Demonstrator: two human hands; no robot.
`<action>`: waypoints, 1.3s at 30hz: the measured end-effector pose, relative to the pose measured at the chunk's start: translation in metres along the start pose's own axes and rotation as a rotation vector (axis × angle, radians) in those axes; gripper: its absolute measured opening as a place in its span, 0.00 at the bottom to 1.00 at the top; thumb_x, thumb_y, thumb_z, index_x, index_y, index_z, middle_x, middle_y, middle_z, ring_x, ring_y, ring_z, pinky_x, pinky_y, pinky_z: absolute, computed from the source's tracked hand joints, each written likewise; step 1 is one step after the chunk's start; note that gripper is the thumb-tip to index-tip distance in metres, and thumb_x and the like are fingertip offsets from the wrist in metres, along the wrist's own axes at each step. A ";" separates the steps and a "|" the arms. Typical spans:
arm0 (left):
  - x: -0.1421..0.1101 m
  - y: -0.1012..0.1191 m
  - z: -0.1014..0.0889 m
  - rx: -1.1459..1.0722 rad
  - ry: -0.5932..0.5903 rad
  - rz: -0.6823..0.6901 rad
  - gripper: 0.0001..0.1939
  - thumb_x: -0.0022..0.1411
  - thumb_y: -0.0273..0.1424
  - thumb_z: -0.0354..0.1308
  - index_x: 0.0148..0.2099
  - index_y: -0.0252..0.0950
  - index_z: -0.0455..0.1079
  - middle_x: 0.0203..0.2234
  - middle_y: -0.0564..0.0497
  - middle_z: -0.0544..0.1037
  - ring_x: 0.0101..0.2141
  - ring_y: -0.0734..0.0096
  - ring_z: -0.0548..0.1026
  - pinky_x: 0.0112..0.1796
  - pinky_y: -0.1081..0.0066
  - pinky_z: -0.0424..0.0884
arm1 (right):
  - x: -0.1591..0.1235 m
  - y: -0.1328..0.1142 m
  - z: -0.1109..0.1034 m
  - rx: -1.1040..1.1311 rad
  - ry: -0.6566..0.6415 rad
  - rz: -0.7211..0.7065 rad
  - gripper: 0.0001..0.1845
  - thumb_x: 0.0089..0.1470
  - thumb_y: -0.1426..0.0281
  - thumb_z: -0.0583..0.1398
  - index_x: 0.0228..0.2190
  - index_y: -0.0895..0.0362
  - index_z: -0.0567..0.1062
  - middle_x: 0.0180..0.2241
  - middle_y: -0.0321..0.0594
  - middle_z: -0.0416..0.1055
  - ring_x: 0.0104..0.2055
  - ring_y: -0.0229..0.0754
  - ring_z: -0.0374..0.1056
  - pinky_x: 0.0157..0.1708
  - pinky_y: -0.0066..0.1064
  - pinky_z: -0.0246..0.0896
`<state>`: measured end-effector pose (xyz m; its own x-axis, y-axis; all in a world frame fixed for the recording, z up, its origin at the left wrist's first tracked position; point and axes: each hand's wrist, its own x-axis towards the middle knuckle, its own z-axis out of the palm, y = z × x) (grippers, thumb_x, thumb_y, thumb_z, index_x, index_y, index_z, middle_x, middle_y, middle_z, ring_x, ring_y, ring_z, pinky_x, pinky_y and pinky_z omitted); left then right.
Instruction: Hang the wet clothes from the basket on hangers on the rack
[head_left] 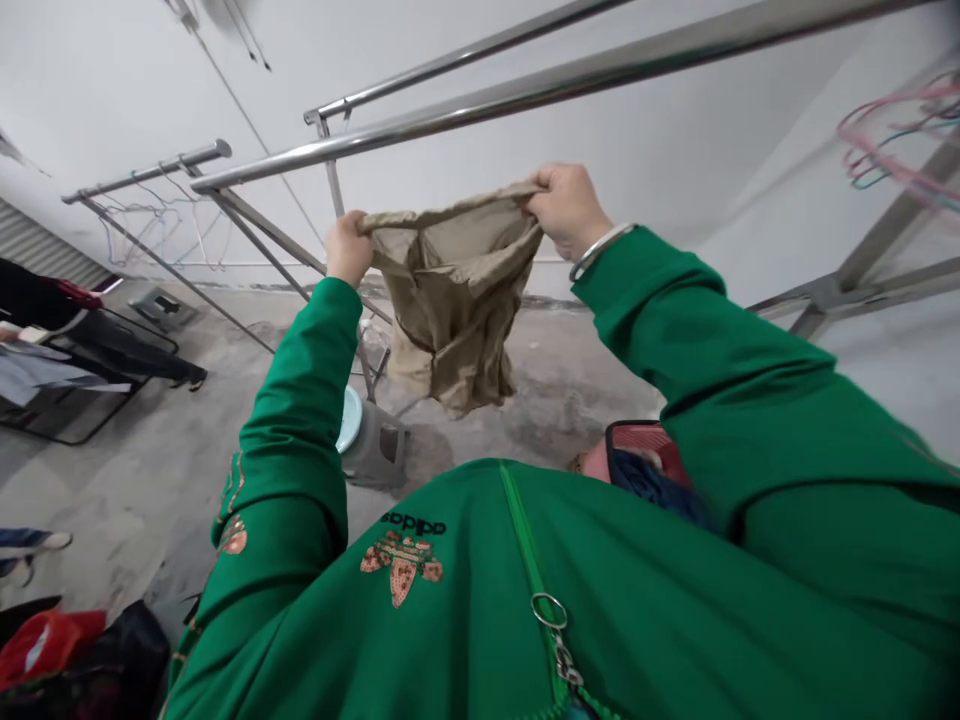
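Observation:
A khaki garment (465, 310) hangs in the air between my two hands, its waistband-like top edge stretched wide so that its inside shows. Its lower part is bunched and creased, so I cannot tell whether it is trousers or a skirt. My left hand (349, 248) pinches the left end of that edge. At the opposite end, my right hand (568, 208) has its fingers closed on the cloth; a silver bangle (602, 250) circles that wrist. Just above and beyond the hands runs a metal clothes rail (420, 128), which the garment does not touch.
Hangers (161, 215) dangle from another rack at the left, and pink hangers (900, 140) at the far right. Below stand a grey stool (379, 445) with a light-blue basin (350, 418) and a pink basket (598, 462) of dark clothes. A person (112, 345) is at the far left.

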<state>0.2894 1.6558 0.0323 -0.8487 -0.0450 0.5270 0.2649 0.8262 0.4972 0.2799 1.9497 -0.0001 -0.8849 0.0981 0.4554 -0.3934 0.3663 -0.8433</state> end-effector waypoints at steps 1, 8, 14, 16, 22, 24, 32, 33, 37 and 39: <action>-0.003 -0.007 -0.002 0.034 -0.006 -0.029 0.05 0.58 0.26 0.54 0.37 0.33 0.71 0.27 0.51 0.73 0.39 0.66 0.71 0.42 0.68 0.64 | 0.004 -0.007 0.000 -0.013 -0.006 -0.028 0.03 0.51 0.77 0.58 0.26 0.60 0.70 0.24 0.32 0.64 0.30 0.32 0.60 0.41 0.32 0.64; -0.013 -0.017 -0.013 0.193 -0.151 -0.021 0.03 0.50 0.19 0.56 0.28 0.30 0.67 0.27 0.50 0.69 0.38 0.66 0.70 0.42 0.69 0.64 | 0.006 -0.043 0.027 0.029 -0.128 -0.121 0.08 0.47 0.62 0.61 0.20 0.49 0.70 0.22 0.34 0.67 0.30 0.42 0.66 0.38 0.41 0.68; -0.035 -0.014 0.014 -0.082 -0.425 0.043 0.19 0.50 0.21 0.59 0.47 0.32 0.69 0.25 0.54 0.70 0.34 0.68 0.71 0.41 0.69 0.68 | -0.006 -0.053 0.043 0.129 -0.204 -0.144 0.11 0.46 0.68 0.63 0.17 0.48 0.68 0.19 0.32 0.61 0.24 0.39 0.57 0.31 0.36 0.64; -0.049 -0.006 0.036 -0.202 -0.606 0.101 0.24 0.48 0.23 0.62 0.50 0.32 0.68 0.27 0.54 0.72 0.36 0.67 0.73 0.42 0.69 0.69 | -0.013 -0.057 0.047 0.175 -0.226 -0.130 0.13 0.47 0.74 0.62 0.17 0.51 0.67 0.17 0.30 0.57 0.22 0.35 0.53 0.26 0.31 0.58; -0.072 0.009 0.089 -0.504 -0.605 0.104 0.13 0.51 0.32 0.62 0.39 0.30 0.72 0.33 0.48 0.77 0.39 0.63 0.75 0.44 0.67 0.71 | -0.032 -0.059 0.039 0.191 -0.284 -0.041 0.10 0.52 0.82 0.57 0.22 0.61 0.68 0.17 0.26 0.57 0.21 0.27 0.52 0.23 0.21 0.48; -0.070 0.005 0.091 -0.532 -0.522 -0.010 0.12 0.55 0.35 0.58 0.34 0.30 0.72 0.28 0.50 0.77 0.36 0.63 0.75 0.42 0.67 0.71 | -0.038 -0.047 0.025 0.034 -0.298 -0.069 0.08 0.49 0.85 0.56 0.26 0.64 0.72 0.20 0.29 0.64 0.25 0.29 0.58 0.27 0.22 0.52; -0.076 0.015 0.094 -0.806 -0.805 -0.306 0.27 0.39 0.46 0.70 0.38 0.32 0.76 0.25 0.49 0.80 0.35 0.56 0.78 0.32 0.68 0.73 | -0.095 0.048 -0.031 -0.840 -0.452 0.019 0.20 0.49 0.82 0.54 0.43 0.62 0.76 0.48 0.50 0.72 0.51 0.48 0.66 0.45 0.31 0.57; -0.080 0.020 0.098 -0.800 -0.898 -0.333 0.28 0.37 0.46 0.71 0.38 0.31 0.76 0.24 0.48 0.79 0.34 0.55 0.79 0.32 0.68 0.73 | -0.103 0.058 -0.036 -0.848 -0.464 0.048 0.20 0.49 0.82 0.54 0.44 0.63 0.76 0.49 0.51 0.72 0.52 0.48 0.66 0.46 0.32 0.57; -0.092 0.041 0.115 -0.844 -1.114 -0.402 0.27 0.34 0.41 0.73 0.37 0.30 0.75 0.24 0.47 0.80 0.34 0.54 0.80 0.34 0.65 0.75 | -0.124 0.078 -0.064 -0.810 -0.562 0.153 0.16 0.49 0.82 0.56 0.39 0.62 0.78 0.44 0.49 0.75 0.47 0.45 0.70 0.41 0.28 0.58; -0.095 0.049 0.121 -0.900 -1.130 -0.445 0.26 0.35 0.40 0.73 0.37 0.31 0.75 0.25 0.47 0.81 0.34 0.55 0.80 0.35 0.64 0.75 | -0.126 0.075 -0.089 -0.754 -0.620 0.146 0.13 0.51 0.79 0.59 0.39 0.60 0.78 0.41 0.43 0.77 0.43 0.40 0.71 0.40 0.24 0.59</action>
<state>0.3279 1.7682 -0.0766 -0.7171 0.5972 -0.3593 -0.2731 0.2335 0.9332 0.3841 2.0472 -0.0954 -0.9709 -0.2340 -0.0511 -0.1981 0.9043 -0.3781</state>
